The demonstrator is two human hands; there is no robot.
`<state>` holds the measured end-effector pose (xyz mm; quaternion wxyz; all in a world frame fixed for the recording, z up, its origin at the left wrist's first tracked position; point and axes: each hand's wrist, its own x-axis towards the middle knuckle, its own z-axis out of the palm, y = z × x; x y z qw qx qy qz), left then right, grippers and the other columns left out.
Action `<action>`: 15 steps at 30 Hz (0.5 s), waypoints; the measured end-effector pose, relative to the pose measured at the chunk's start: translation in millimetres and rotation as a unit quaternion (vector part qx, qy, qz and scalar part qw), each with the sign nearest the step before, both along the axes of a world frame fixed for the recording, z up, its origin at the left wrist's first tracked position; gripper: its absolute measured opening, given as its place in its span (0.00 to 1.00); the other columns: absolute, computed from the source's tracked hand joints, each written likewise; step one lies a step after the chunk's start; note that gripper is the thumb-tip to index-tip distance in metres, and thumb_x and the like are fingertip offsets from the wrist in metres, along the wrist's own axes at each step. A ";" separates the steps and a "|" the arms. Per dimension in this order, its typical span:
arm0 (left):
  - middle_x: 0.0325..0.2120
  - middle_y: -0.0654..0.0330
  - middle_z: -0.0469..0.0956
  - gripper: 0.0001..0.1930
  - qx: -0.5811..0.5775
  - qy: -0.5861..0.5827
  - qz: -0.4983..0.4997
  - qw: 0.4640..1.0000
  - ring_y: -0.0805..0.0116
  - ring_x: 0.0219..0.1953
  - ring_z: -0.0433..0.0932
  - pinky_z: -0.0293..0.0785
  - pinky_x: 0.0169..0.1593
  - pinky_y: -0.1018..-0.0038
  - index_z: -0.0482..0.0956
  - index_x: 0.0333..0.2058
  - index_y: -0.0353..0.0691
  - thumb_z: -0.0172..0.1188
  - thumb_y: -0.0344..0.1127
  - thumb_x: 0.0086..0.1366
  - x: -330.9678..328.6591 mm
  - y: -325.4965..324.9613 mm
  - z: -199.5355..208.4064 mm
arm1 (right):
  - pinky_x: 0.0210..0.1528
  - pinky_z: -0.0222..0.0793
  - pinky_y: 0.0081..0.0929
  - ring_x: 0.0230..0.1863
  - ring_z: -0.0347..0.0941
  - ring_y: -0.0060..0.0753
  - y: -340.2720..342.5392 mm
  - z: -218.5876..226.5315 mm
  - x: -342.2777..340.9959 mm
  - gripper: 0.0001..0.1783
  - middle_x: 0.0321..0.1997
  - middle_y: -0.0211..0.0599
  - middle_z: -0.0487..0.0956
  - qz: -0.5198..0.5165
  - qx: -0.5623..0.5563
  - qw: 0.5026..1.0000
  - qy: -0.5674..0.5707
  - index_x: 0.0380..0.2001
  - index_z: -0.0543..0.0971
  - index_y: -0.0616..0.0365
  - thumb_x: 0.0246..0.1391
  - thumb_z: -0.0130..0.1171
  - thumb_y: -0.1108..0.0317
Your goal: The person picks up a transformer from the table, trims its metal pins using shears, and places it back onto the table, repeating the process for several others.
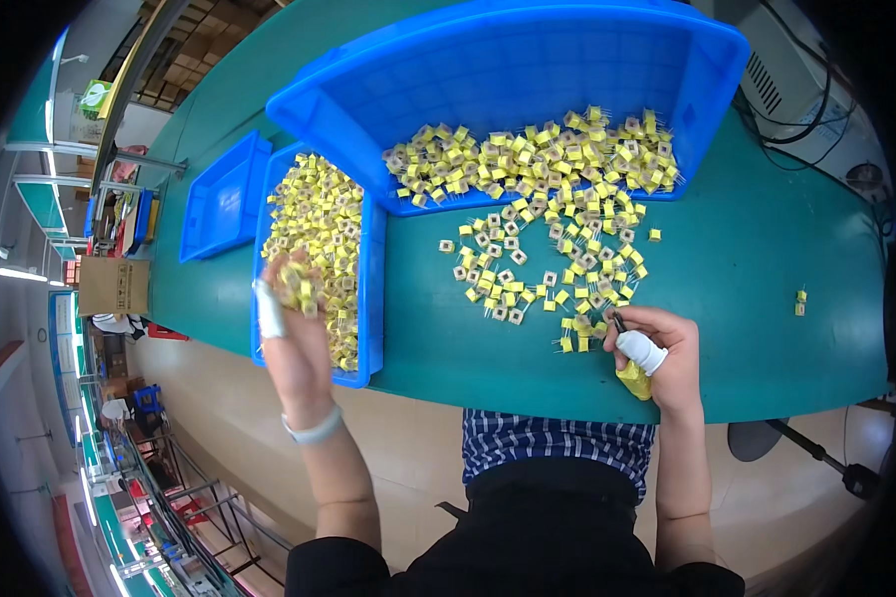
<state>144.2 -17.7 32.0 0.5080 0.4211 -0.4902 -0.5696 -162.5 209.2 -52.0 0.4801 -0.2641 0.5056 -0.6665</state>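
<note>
**From green table (757, 348) to small yellow parts (587, 154)**

We look down on the green table, which stretches across most of the view. The biggest thing on it is a large blue crate (538, 85), tipped so that its open side faces the person. To its left we see a narrower blue bin (372, 308), and at the upper right a pale vented housing (779, 82) with dark cables. A shallow blue tray (224, 199) lies beyond the narrower bin, and past that end of the table we find a cardboard box (114, 286).

Next in size come the hands. The left hand (304, 343), blurred, is over the narrower bin, its fingers curled around several of the yellow parts; we cannot tell whether it touches the pile below. The right hand (675, 360) is near the table's front edge, fingers pinched together on a slim dark item (619, 323) whose end is close to the loose parts. Something yellow shows under those fingers, but we cannot tell whether it belongs to the dark item.

Around the left wrist we see a pale band (314, 428), and each hand wears a white finger cover (641, 352).

Smallest are the parts themselves, little yellow blocks with thin metal pins. They heap inside the crate, fill the narrower bin and scatter across the table between crate and person; two lie well apart at the right.
</note>
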 end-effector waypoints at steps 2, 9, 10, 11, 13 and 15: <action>0.67 0.49 0.64 0.28 -0.013 -0.035 0.027 0.999 0.59 0.66 0.63 0.56 0.67 0.62 0.62 0.68 0.38 0.41 0.52 0.80 5.7 -25.6 9.8 | 0.28 0.72 0.20 0.25 0.75 0.25 0.4 -1.5 0.5 0.15 0.31 0.44 0.83 -0.003 0.002 1.000 0.002 0.48 0.83 0.70 0.57 0.64 0.76; 0.69 0.48 0.64 0.26 -0.103 -0.179 0.024 0.978 0.57 0.73 0.59 0.48 0.75 0.59 0.65 0.67 0.32 0.45 0.43 0.79 -4.3 -7.2 17.3 | 0.28 0.72 0.20 0.24 0.75 0.25 0.4 -0.4 0.2 0.15 0.31 0.45 0.83 -0.018 0.012 1.000 -0.005 0.48 0.82 0.70 0.58 0.64 0.76; 0.65 0.48 0.70 0.23 -0.136 -0.227 0.000 0.964 0.57 0.70 0.65 0.55 0.73 0.60 0.70 0.64 0.31 0.48 0.39 0.78 -9.0 5.5 16.0 | 0.28 0.72 0.20 0.24 0.75 0.25 -0.6 0.9 0.6 0.15 0.31 0.45 0.83 -0.018 0.013 1.000 -0.005 0.48 0.82 0.70 0.58 0.64 0.76; 0.58 0.49 0.77 0.17 -0.163 -0.244 0.014 0.956 0.57 0.63 0.74 0.66 0.68 0.63 0.77 0.57 0.31 0.50 0.31 0.75 -15.2 17.5 8.1 | 0.28 0.72 0.21 0.24 0.75 0.26 -2.0 1.2 0.9 0.15 0.31 0.45 0.83 -0.011 0.014 1.000 -0.002 0.48 0.82 0.71 0.58 0.64 0.76; 0.55 0.51 0.79 0.14 -0.188 -0.241 -0.115 0.945 0.60 0.60 0.76 0.67 0.66 0.64 0.78 0.52 0.32 0.54 0.27 0.70 -28.1 39.5 -6.2 | 0.28 0.72 0.21 0.24 0.75 0.26 -2.1 -1.0 0.3 0.15 0.31 0.45 0.83 -0.008 0.022 1.000 0.004 0.48 0.82 0.71 0.58 0.63 0.77; 0.60 0.52 0.75 0.18 -0.208 -0.346 -0.200 0.893 0.60 0.62 0.73 0.66 0.65 0.64 0.76 0.56 0.37 0.59 0.30 0.68 -49.2 56.8 -12.5 | 0.28 0.72 0.21 0.24 0.75 0.26 0.8 -2.0 -0.8 0.15 0.31 0.46 0.83 -0.012 0.020 1.000 -0.003 0.48 0.82 0.71 0.57 0.63 0.78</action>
